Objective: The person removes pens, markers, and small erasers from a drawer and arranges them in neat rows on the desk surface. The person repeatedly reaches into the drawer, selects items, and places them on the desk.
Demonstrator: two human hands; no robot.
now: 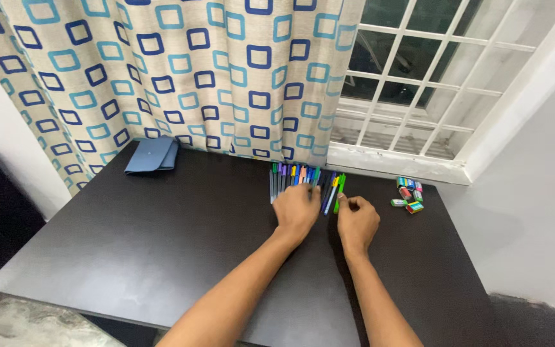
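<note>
Left hand (297, 210) lies palm-down, fingers spread flat over the near ends of a row of pens (293, 177) on the dark surface (162, 238). Right hand (356, 222) sits just beside it, loosely curled; fingertips pinch near end of a green pen (340, 191), w/ a blue pen (331, 195) btwn the two hands. Small erasers (409, 195) lie further right of right hand. Blue pouch (152, 156) well off to left, by the curtain (162, 71).
</note>
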